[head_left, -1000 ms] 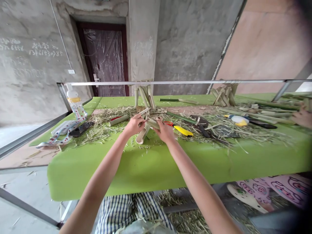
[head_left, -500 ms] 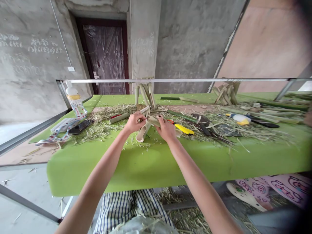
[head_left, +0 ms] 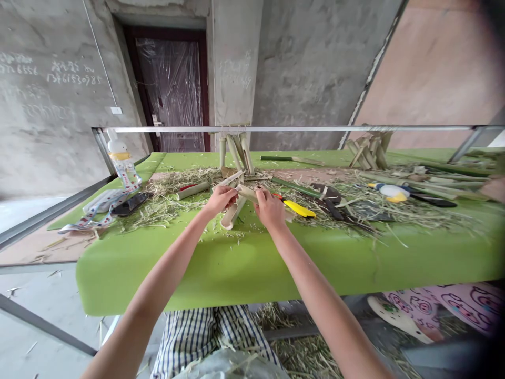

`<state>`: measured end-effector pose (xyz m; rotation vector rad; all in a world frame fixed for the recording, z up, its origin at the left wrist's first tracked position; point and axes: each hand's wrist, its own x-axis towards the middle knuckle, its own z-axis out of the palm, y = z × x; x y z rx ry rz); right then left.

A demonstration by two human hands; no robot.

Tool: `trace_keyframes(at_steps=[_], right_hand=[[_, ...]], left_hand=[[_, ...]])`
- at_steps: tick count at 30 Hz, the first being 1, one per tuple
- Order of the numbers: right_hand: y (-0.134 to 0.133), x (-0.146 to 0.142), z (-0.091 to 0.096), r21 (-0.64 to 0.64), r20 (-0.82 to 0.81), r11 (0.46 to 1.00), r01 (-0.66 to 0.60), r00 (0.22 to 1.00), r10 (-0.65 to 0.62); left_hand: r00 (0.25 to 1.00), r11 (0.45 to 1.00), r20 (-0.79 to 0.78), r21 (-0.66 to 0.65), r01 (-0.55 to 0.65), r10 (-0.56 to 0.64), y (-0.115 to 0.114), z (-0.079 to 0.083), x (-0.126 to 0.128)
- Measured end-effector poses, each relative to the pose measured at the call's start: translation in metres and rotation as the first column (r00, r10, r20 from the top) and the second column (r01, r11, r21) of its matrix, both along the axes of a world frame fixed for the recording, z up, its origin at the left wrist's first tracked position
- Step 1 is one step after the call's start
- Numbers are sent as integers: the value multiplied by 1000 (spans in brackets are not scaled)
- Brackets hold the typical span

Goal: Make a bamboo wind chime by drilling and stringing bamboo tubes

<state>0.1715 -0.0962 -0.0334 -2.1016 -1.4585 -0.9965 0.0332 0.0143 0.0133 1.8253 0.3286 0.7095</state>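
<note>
Between my hands is a short split piece of bamboo [head_left: 247,193], held over the table's near middle. My right hand [head_left: 270,208] is closed round its right end. The fingers of my left hand [head_left: 221,200] are pinched together at its left end; the fingertips are partly hidden. Below the hands an open half-tube of bamboo [head_left: 230,217] lies with its hollow end towards me. A pale bamboo strip [head_left: 229,180] slants just beyond my left hand. A yellow-handled tool [head_left: 300,209] lies close to the right of my right hand.
Bamboo shavings [head_left: 173,196] litter the green tabletop [head_left: 221,263]. Bamboo tubes [head_left: 239,152] hang from a metal rail at the back, another bundle [head_left: 371,151] farther right. A bottle [head_left: 124,166] and a phone [head_left: 132,203] are at left. Another person's leg [head_left: 453,310] shows lower right.
My left hand has shifted very slightly at the end of the bamboo piece. The right hand keeps its grip. The view has turned a little to the left.
</note>
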Motion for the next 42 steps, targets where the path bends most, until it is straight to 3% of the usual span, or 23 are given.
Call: trace_keyframes(at_steps=[9,20,26,29,32,36,39,42], right_hand=[[0,1,-1,-56,-31,998,-3,1000,1],[-1,-3,3,-118,-79,993,23,996,-33],[2,-2,1,-63,-140,998,-8,990,-1],[3,-1,0,-17,-219,999,-32,975,27],[3,2,0,-3,-283,996,-88,955,83],[2,5,1,6,-345,989,-146,928,139],[2,5,2,-18,-351,987,-161,925,144],[2,4,1,-38,-339,989,-146,932,125]], left_hand=[[999,1000,-39,0,3,-3,7,-6,5],[997,987,-44,151,-63,71,2,-4,3],[999,999,-30,30,-25,26,2,-4,4],[995,988,-8,122,-97,99,3,-1,1],[975,897,120,385,-219,187,6,0,-2],[973,713,189,664,-227,135,11,-1,-5],[971,555,192,796,-240,143,14,-3,-5],[967,473,213,844,-254,139,16,-4,-5]])
